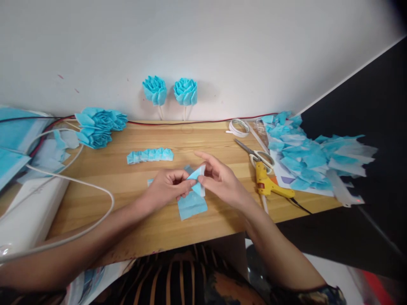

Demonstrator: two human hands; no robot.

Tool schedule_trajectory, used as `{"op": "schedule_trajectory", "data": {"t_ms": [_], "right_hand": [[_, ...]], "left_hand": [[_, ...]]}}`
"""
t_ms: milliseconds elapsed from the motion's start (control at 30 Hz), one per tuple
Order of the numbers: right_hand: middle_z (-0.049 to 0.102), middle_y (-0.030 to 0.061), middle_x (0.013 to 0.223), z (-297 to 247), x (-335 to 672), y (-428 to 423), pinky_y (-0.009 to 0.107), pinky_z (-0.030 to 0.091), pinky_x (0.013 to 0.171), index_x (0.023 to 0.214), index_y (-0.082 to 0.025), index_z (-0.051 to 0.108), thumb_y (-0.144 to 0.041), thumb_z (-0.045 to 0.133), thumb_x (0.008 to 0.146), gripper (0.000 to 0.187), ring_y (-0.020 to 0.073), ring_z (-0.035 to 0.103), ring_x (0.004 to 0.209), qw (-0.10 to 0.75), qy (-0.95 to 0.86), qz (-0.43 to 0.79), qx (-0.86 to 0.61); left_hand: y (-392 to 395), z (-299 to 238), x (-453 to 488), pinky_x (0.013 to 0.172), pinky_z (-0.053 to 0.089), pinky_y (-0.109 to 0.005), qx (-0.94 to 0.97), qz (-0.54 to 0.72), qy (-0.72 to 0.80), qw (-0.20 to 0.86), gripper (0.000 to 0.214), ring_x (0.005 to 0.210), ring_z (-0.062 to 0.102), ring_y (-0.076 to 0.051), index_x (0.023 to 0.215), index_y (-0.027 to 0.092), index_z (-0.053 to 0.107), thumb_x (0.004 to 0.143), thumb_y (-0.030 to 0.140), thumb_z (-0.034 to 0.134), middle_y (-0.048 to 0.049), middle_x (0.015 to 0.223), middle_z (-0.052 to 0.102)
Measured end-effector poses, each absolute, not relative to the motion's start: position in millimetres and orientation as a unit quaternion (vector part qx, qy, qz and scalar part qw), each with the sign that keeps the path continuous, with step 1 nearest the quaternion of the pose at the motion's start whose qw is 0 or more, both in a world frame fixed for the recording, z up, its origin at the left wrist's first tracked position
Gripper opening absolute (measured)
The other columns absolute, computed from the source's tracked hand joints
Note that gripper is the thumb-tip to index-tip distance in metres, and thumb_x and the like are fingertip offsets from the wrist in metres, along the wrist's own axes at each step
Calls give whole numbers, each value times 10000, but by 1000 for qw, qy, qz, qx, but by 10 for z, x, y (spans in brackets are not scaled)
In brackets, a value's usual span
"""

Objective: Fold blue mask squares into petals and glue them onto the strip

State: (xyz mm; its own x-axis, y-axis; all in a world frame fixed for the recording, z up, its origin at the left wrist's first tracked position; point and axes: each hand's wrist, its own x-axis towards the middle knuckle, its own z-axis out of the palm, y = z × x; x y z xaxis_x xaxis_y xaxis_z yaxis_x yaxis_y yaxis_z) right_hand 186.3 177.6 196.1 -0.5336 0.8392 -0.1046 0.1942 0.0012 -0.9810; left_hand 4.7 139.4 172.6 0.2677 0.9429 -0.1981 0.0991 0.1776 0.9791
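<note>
Between my two hands is a small blue piece of crepe-like sheet (197,177), folded to a point. My left hand (171,183) pinches its left side between thumb and fingers. On its right edge, my right hand (218,174) grips with the thumb, the index finger stretched out beyond it. Under the hands lie flat blue squares (192,205) on the wooden table, partly covered by my fingers. A row of folded blue pieces (150,155) rests just beyond my left hand.
Two blue flowers on sticks (185,91) stand against the wall; more blue flowers (100,126) lie left. At right are scissors (254,154), a tape roll (239,128), a yellow glue gun (267,184) and a blue petal pile (305,156). A white cable (95,186) loops over my left forearm.
</note>
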Motion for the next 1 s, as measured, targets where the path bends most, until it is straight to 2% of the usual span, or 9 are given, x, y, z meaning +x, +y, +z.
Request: {"op": "schedule_trajectory", "data": {"t_ms": [100,233,300,400,500,600,667,833,1000], "right_hand": [[563,-17,836,1980,1949,1842,294,480,728,1388,-216,487,-203,594,781,616,129,558,757,286,-665,565,-396],[638,42,1027,2037,2015,1887,337,485,869,1422,-220,450,-245,591,818,621,161,610,946,319,-659,567,-378],[648,57,1079,2055,1971,1877,331,495,846,1457,-226,411,-280,620,823,670,169,616,960,294,-662,581,-372],[657,29,977,2049,1871,1876,289,499,713,1460,-216,414,-268,645,808,694,145,609,819,264,-668,585,-376],[656,7,903,2021,1872,1920,295,516,742,1411,-208,475,-246,620,826,605,136,613,794,310,-659,561,-395],[672,27,995,1986,2004,1929,355,520,908,1374,-232,500,-247,571,882,497,158,642,952,398,-661,477,-422],[664,45,1101,1954,2108,1878,404,508,974,1372,-259,490,-208,549,900,479,180,636,1047,425,-701,386,-424],[620,81,1249,1859,2205,1685,496,469,1032,1308,-277,514,-90,566,877,473,248,562,1204,371,-857,130,-335],[599,82,1276,1799,2135,1672,523,464,1029,1197,-280,559,-60,570,879,387,267,534,1252,369,-888,75,-264]], "left_hand": [[1392,1721,43,490,352,-203,539,355,487,588,361,498,438,-76,596,177,525,794,460,630,30,539,528],[1390,1725,39,495,337,-210,541,348,497,583,367,497,426,-75,592,178,509,805,459,611,30,543,523],[1388,1730,40,493,325,-214,548,342,497,579,363,489,414,-74,594,177,515,808,457,603,31,540,520],[1382,1737,41,496,319,-216,564,344,490,568,362,488,408,-71,578,176,510,809,438,604,35,529,507],[1379,1741,37,495,332,-211,557,349,489,574,360,493,423,-71,573,177,502,801,429,620,37,531,509],[1386,1743,29,491,350,-205,521,354,492,601,353,487,443,-68,590,172,521,790,435,647,34,533,537],[1396,1745,26,489,362,-201,488,367,491,622,346,482,459,-65,605,169,535,781,435,668,33,540,559],[1428,1750,27,470,360,-195,431,406,471,654,350,460,462,-54,612,166,544,766,436,704,32,540,586],[1429,1763,41,461,356,-198,420,414,465,660,354,447,454,-52,610,165,553,745,439,731,35,532,587]]}}
